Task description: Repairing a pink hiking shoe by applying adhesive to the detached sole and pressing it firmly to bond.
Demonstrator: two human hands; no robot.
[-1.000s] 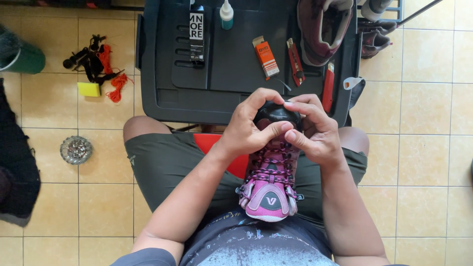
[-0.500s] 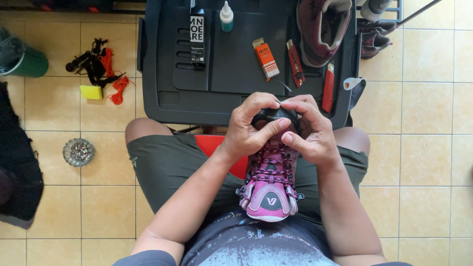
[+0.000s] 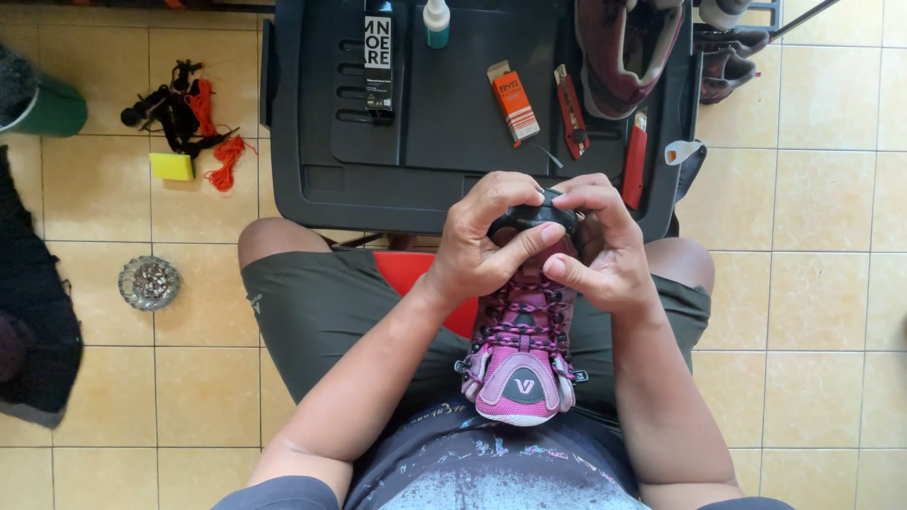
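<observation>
A pink and purple laced shoe (image 3: 518, 364) lies on my lap, toe toward my body. My left hand (image 3: 487, 246) wraps the shoe's black heel collar (image 3: 529, 217) from the left, fingers curled over its top. My right hand (image 3: 605, 250) grips the same collar from the right, thumb pressed near the laces. Both hands pinch the heel opening between them. The heel itself is mostly hidden under my fingers.
A dark plastic tray table (image 3: 453, 123) stands ahead, holding a black box (image 3: 378, 57), a small glue bottle (image 3: 436, 21), an orange box (image 3: 514, 99), a red cutter (image 3: 572, 123), another shoe (image 3: 624, 52). On the tiled floor: orange cord (image 3: 222, 156), yellow block (image 3: 172, 166), a glass dish (image 3: 149, 282).
My hands have tightened on the heel collar and shifted slightly; fingers of the left hand now lie further across the top. The shoe stays on my lap.
</observation>
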